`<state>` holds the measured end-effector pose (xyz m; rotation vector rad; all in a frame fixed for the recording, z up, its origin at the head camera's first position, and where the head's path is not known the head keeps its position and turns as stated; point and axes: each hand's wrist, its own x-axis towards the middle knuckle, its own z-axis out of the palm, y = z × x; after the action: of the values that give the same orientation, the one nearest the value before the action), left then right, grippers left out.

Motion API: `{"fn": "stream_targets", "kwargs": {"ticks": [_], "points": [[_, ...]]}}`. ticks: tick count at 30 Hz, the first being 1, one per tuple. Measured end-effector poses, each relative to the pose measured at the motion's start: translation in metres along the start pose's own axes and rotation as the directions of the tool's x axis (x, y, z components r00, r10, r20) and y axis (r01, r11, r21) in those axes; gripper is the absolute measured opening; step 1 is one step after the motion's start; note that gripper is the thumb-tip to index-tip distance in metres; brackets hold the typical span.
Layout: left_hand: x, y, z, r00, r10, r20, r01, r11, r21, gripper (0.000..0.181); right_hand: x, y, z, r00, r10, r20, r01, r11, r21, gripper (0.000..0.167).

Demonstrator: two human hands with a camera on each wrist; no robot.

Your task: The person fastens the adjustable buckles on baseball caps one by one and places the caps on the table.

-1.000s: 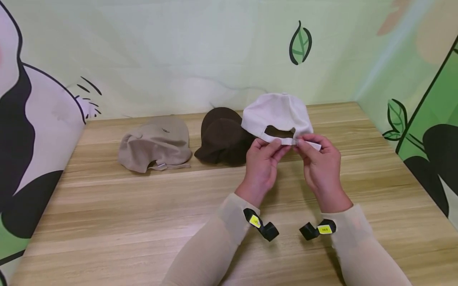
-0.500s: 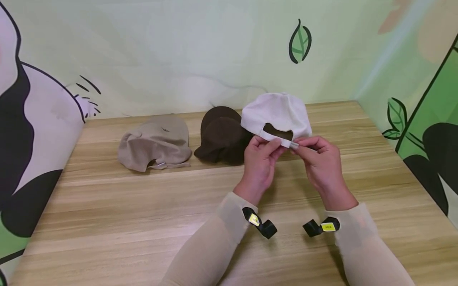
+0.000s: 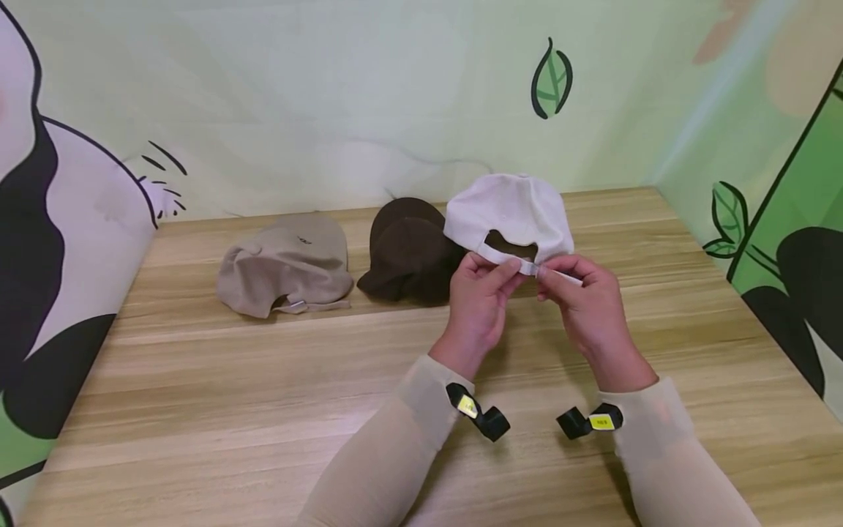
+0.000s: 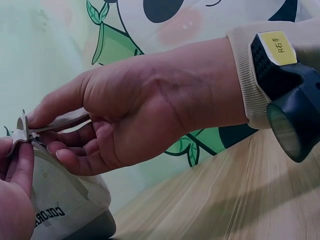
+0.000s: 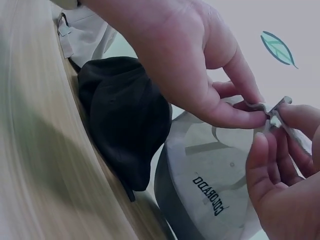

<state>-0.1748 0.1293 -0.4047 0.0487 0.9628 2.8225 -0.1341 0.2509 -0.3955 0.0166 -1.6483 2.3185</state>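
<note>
A white baseball cap (image 3: 510, 205) is held up by its back strap (image 3: 492, 253), opening toward me. My left hand (image 3: 477, 307) pinches the strap just left of a small metal buckle (image 3: 528, 268). On the buckle's other side, my right hand (image 3: 596, 322) pinches the strap, whose loose white end (image 3: 570, 279) sticks out past the thumb. Both hands meet closely at the buckle (image 5: 280, 106) in the right wrist view. Dark lettering (image 5: 210, 195) shows on the cap's front there. The left wrist view has the right hand (image 4: 135, 100) largest, with fingertips at the buckle.
A dark brown cap (image 3: 415, 256) lies on the wooden table (image 3: 263, 410) left of the white one, partly behind it. Farther left lies a beige cap (image 3: 283, 263) with its strap toward me. A printed cloth wall (image 3: 296, 110) stands behind the table.
The buckle has shifted a little left along the strap. The right fingers moved left with it; the strap's loose end, hidden half a second ago, shows again. The left hand stays nearly still.
</note>
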Motion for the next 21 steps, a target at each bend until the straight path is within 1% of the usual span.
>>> {"fn": "stream_targets", "kwargs": {"ticks": [2, 4, 10, 14, 18, 21], "points": [[0.0002, 0.0004, 0.0, 1.0, 0.001, -0.002, -0.001, 1.0, 0.004, 0.033, -0.0002, -0.0007, 0.0005, 1.0, 0.004, 0.007, -0.004, 1.0, -0.024, 0.006], [0.0001, 0.0008, 0.0, 1.0, 0.0, 0.0, 0.0, 1.0, 0.007, 0.033, -0.0006, -0.0015, 0.0012, 1.0, -0.005, 0.004, 0.005, 1.0, -0.023, 0.008], [0.0006, 0.0041, -0.0006, 1.0, -0.008, 0.002, 0.008, 1.0, -0.004, 0.03, -0.0014, -0.0025, 0.0051, 0.998, -0.053, -0.04, 0.053, 0.999, 0.002, 0.024], [0.0016, 0.0056, -0.0009, 1.0, -0.016, -0.001, 0.016, 0.999, -0.029, 0.027, -0.002, -0.0021, 0.0051, 0.997, -0.068, -0.041, 0.069, 0.997, 0.02, 0.03], [0.002, 0.0056, -0.0009, 1.0, -0.027, -0.012, 0.027, 0.999, -0.027, 0.027, -0.0019, -0.0013, 0.0042, 0.997, -0.072, -0.027, 0.073, 0.996, 0.041, 0.03], [0.0022, 0.0049, -0.0007, 0.999, -0.027, -0.025, 0.027, 1.0, -0.015, 0.028, -0.0011, -0.0008, 0.0033, 0.998, -0.063, -0.002, 0.063, 0.997, 0.047, 0.026]]}}
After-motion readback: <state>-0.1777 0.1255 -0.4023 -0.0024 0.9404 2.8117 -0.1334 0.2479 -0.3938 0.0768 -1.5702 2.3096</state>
